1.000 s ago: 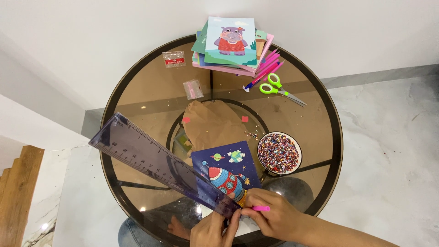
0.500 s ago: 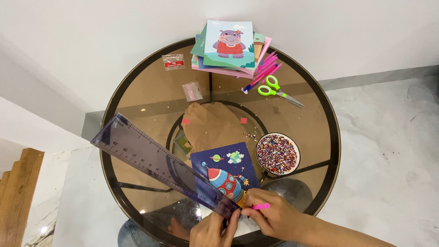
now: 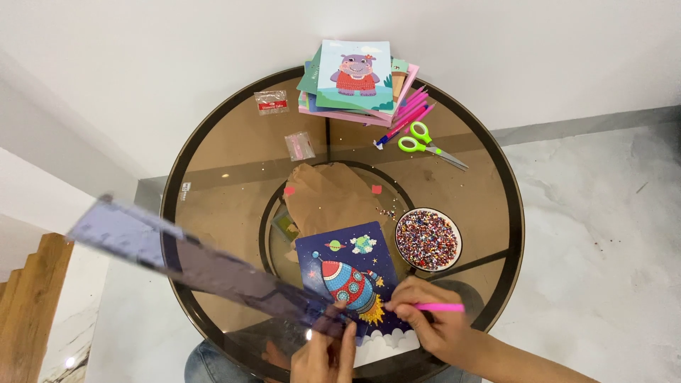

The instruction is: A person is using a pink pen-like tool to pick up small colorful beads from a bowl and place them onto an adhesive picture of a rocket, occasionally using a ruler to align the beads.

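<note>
White wall and marble floor frame a round glass table (image 3: pixel 213 142) as we work over a dark-blue rocket picture card (image 3: pixel 351 273) near the front edge. Our left hand (image 3: pixel 325 358) pinches the near end of a long translucent purple ruler (image 3: pixel 206 266), which slants up and away to the left. Our right hand (image 3: pixel 433 326) is closed round a pink pen (image 3: pixel 438 307), tip at the card's lower right. Ruler looks light, stiff, prob. slick; best gripped flat by its end. Pen: slim, light, held mid-barrel. Also on table: bowl of multicoloured beads (image 3: pixel 428 239), green-handled scissors (image 3: pixel 422 142), stack of picture cards (image 3: pixel 355 78), brown paper (image 3: pixel 333 195).
</note>
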